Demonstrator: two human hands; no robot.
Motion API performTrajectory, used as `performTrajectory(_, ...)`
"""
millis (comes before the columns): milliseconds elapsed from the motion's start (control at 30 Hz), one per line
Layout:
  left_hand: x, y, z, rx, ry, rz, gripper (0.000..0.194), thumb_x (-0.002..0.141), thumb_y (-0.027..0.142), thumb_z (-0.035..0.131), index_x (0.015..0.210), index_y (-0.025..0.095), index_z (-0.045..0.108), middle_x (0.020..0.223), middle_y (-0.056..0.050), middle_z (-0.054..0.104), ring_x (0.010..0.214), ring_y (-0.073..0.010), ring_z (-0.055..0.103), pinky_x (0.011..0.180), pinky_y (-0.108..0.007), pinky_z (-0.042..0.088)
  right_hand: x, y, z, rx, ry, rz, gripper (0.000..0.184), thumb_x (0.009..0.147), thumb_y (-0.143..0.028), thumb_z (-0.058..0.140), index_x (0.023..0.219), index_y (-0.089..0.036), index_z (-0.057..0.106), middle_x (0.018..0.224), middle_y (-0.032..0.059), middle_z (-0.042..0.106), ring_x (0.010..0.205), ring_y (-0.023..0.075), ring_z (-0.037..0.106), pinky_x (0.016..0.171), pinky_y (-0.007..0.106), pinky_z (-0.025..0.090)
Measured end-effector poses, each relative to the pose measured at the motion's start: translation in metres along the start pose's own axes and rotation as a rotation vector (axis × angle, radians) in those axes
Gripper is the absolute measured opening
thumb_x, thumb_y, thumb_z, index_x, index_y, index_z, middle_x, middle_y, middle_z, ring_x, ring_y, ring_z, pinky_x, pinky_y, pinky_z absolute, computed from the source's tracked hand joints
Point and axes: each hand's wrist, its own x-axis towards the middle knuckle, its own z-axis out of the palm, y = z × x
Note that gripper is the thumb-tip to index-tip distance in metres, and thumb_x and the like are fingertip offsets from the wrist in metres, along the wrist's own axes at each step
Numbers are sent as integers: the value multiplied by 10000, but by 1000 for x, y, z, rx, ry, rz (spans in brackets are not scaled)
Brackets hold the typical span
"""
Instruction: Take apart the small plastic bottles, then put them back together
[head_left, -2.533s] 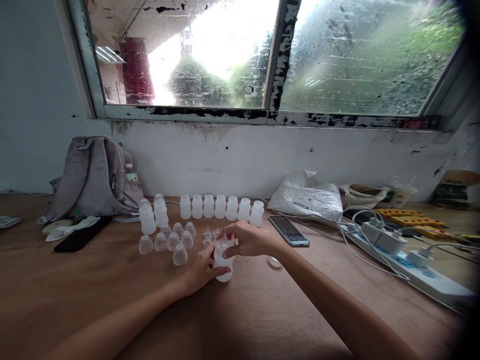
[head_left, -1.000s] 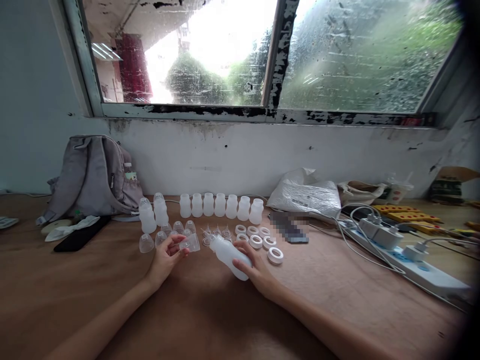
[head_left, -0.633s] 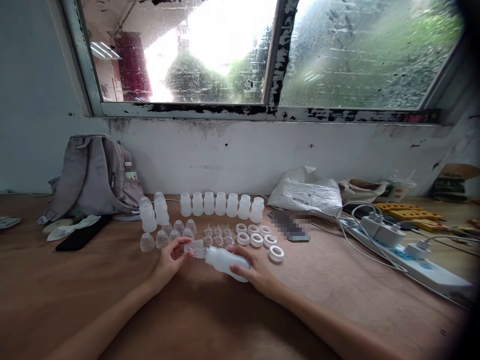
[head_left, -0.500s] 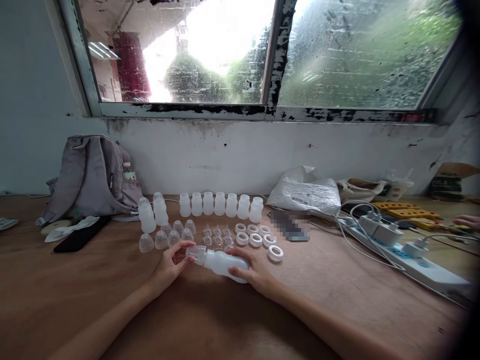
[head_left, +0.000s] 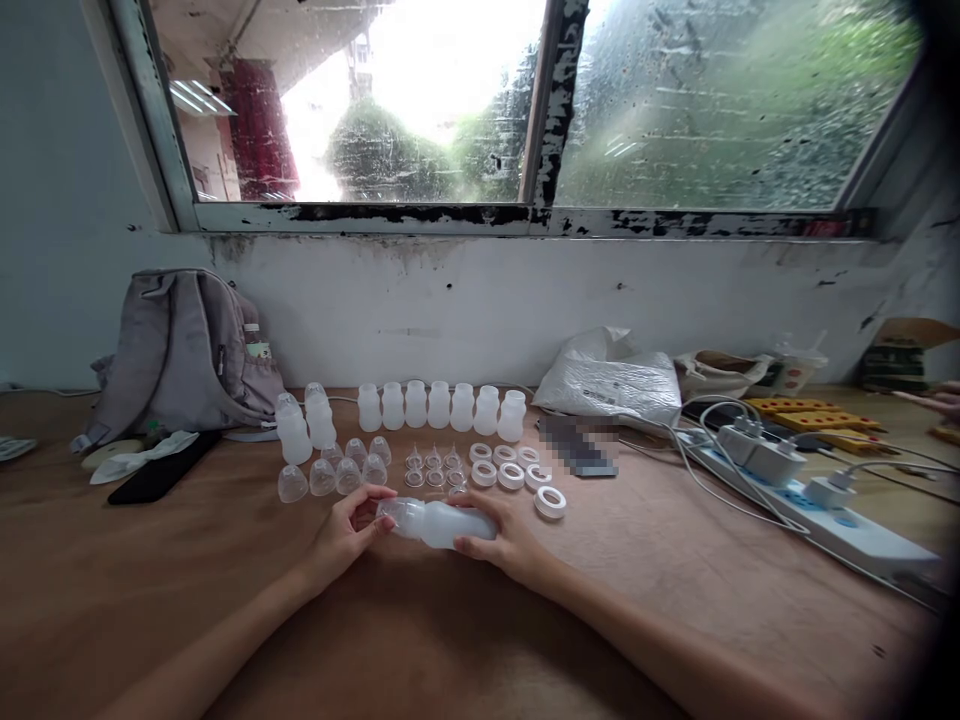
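over the brown tabletop (head_left: 675,560), between the two hands, a cloudy white, translucent bottle (head_left: 448,525) is held nearly level, its body smoothly curved. its base end is wrapped by the right hand (head_left: 508,535); its neck is covered by a clear, shiny domed cap (head_left: 401,516), pinched in the fingers of the left hand (head_left: 346,532).

A grey backpack (head_left: 161,350) stands by the wall (head_left: 420,335), a small bottle (head_left: 255,348) in its side pocket. Before it, a crumpled white tissue (head_left: 142,457) partly covers a flat black object (head_left: 161,478). On the right lie a smartphone (head_left: 594,466) (partly blurred), a silvery plastic mailer (head_left: 611,385) and a white power strip (head_left: 885,548) with chargers (head_left: 769,463) plugged in. Above runs a window (head_left: 712,120) with a peeling frame.
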Motion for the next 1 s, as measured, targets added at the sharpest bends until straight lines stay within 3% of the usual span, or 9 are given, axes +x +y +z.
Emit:
performTrajectory(400,3,-17,5,-56,46,-7,351,675,376,633,921,150,525,867,-53,614,836,-188,588,735,-304,491,0,1,-2,14,6,-6,356,672,-313,621,1003,-188,583,963,38,611,845,207,559,724,300,435)
performTrajectory(1000,-2,-7,14,-88,75,-70,348,639,383,662,850,142,526,824,-36,601,770,-172,587,683,-278,485,-4,4,-2,-76,-15,-134,337,670,-259,590,989,-161,544,944,57,592,831,197,549,696,270,423)
